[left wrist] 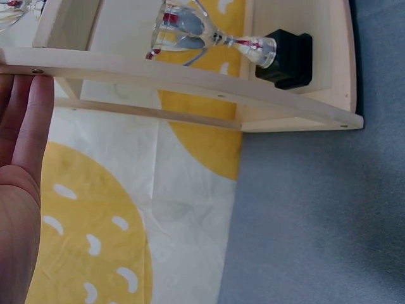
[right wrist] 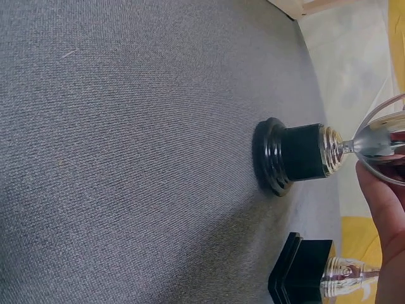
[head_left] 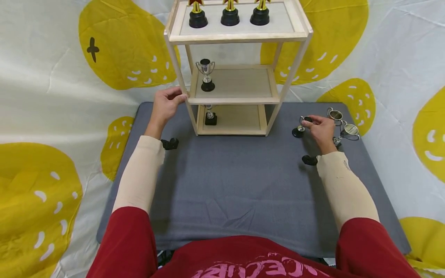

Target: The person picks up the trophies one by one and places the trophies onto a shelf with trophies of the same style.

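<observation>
My left hand (head_left: 166,106) grips the left front post of a light wooden three-level shelf (head_left: 236,101), near the middle level. In the left wrist view, fingers (left wrist: 30,123) reach behind that post. To the right, my right hand (head_left: 321,131) holds a small silver trophy cup (right wrist: 380,142) by its bowl. This cup has a round black base (right wrist: 275,157), close over the grey table and slightly tilted. Two more silver cups stand beside the right hand: one farther back (head_left: 335,114), the other to the right (head_left: 350,131).
Three gold trophies with red stars (head_left: 230,16) stand on the top level. A silver cup (head_left: 207,75) is on the left of the middle level, and another (left wrist: 285,58) with a square base is on the bottom level. White-and-yellow printed cloth (head_left: 62,116) surrounds the grey table (head_left: 236,185).
</observation>
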The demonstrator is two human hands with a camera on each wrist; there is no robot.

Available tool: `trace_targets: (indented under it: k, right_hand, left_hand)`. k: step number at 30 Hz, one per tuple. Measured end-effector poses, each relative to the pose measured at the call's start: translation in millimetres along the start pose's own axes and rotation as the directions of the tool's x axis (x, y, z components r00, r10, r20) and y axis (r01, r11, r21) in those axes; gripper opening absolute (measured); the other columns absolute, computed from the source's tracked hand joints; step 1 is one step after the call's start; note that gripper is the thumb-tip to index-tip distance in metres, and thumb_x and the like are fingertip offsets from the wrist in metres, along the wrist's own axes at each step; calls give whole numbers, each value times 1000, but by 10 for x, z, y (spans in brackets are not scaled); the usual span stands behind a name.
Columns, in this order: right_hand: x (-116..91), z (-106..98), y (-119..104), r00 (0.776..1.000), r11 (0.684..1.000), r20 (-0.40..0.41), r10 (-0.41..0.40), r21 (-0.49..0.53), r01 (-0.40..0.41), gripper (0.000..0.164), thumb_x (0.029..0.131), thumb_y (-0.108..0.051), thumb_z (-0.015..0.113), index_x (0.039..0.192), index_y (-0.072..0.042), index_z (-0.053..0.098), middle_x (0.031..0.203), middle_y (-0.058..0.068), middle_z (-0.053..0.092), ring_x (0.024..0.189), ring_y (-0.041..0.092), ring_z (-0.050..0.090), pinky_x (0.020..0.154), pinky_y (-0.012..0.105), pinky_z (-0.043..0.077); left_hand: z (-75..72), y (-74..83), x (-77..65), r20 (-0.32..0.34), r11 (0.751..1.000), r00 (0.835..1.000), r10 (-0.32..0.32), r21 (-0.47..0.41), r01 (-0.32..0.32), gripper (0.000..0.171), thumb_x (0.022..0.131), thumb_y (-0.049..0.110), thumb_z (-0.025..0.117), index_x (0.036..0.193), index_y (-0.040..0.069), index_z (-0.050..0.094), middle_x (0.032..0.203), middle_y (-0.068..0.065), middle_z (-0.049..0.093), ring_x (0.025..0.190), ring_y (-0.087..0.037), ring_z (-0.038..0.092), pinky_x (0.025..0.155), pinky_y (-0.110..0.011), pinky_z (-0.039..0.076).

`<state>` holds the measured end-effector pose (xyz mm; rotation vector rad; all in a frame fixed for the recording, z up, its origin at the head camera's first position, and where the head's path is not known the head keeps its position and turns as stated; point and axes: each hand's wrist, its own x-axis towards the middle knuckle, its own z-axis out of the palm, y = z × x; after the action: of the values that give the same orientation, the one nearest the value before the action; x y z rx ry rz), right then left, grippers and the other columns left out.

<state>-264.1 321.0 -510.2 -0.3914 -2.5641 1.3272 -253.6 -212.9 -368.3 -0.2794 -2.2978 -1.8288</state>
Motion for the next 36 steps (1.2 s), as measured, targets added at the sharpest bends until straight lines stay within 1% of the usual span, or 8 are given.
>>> trace_targets:
  k: [3, 6, 12, 16, 21, 28, 33, 36]
  right_hand:
    - [-15, -12, -25, 1000, 1000, 9, 0, -8, 1, 51, 83, -40, 78, 123, -8, 71, 73, -34, 57, 76, -4, 53, 58, 12, 41]
    - [-39, -17, -62, 1000, 999, 11, -19, -33, 19, 50, 84, -40, 77, 122, -9, 71, 70, -35, 55, 75, -2, 52, 58, 14, 40]
    - [-107, -29, -128, 999, 996, 17, -31, -80, 32, 50, 84, -44, 76, 121, -10, 72, 70, -30, 55, 80, 5, 50, 63, 20, 38]
    - [-154, -49, -169, 999, 996, 25, -35, -75, 37, 51, 83, -45, 77, 121, -11, 72, 74, -30, 58, 80, 2, 53, 64, 20, 40]
    - [-214, -89, -239, 998, 997, 35, -50, -53, 52, 52, 82, -46, 76, 121, -12, 72, 76, -31, 60, 81, -2, 53, 65, 19, 40]
    - [-324, -137, -327, 996, 996, 26, -83, -39, 84, 49, 82, -44, 78, 119, -12, 73, 76, -31, 61, 76, -8, 56, 66, 15, 42]
    - [-388, -165, -396, 994, 993, 24, -110, -50, 111, 49, 81, -45, 78, 118, -13, 74, 89, -19, 71, 76, -10, 56, 65, 13, 43]
    - [-417, -195, -440, 993, 991, 31, -118, -66, 119, 48, 82, -45, 77, 119, -14, 74, 93, -14, 72, 77, -10, 55, 65, 13, 43]
  left_hand:
    - [0, 6, 4, 2, 1000, 1000, -3, -2, 3, 30, 90, 5, 70, 118, -4, 70, 93, 3, 74, 87, -6, 68, 89, -24, 59]
    - [0, 13, 5, 1, 1000, 1000, -3, 2, 3, 30, 90, 6, 70, 118, -5, 69, 92, 4, 74, 86, -5, 68, 89, -24, 59]
    - [-2, 17, 0, -1, 1000, 1000, 11, 8, -11, 28, 90, 5, 70, 117, -4, 71, 91, 6, 74, 86, -5, 68, 88, -23, 59]
    - [1, 14, -6, -2, 1000, 1000, 8, 13, -8, 28, 90, 6, 70, 116, -2, 71, 90, 9, 73, 87, -4, 68, 88, -23, 59]
    - [-3, 11, -7, -5, 1000, 1000, 10, 15, -10, 27, 90, 5, 70, 116, -4, 71, 89, 9, 72, 86, -4, 68, 87, -23, 59]
    - [-2, 16, -12, -3, 1000, 1000, 6, 22, -6, 26, 89, 5, 70, 115, -1, 73, 95, -2, 75, 88, -6, 68, 86, -22, 59]
    - [-4, 4, -18, -3, 1000, 1000, -3, 3, 3, 27, 89, 4, 70, 116, -1, 72, 99, -7, 76, 88, -7, 68, 86, -21, 59]
    - [-2, -3, -13, -4, 1000, 1000, -2, 1, 2, 27, 89, 5, 70, 116, -2, 72, 101, -10, 76, 88, -7, 68, 85, -21, 59]
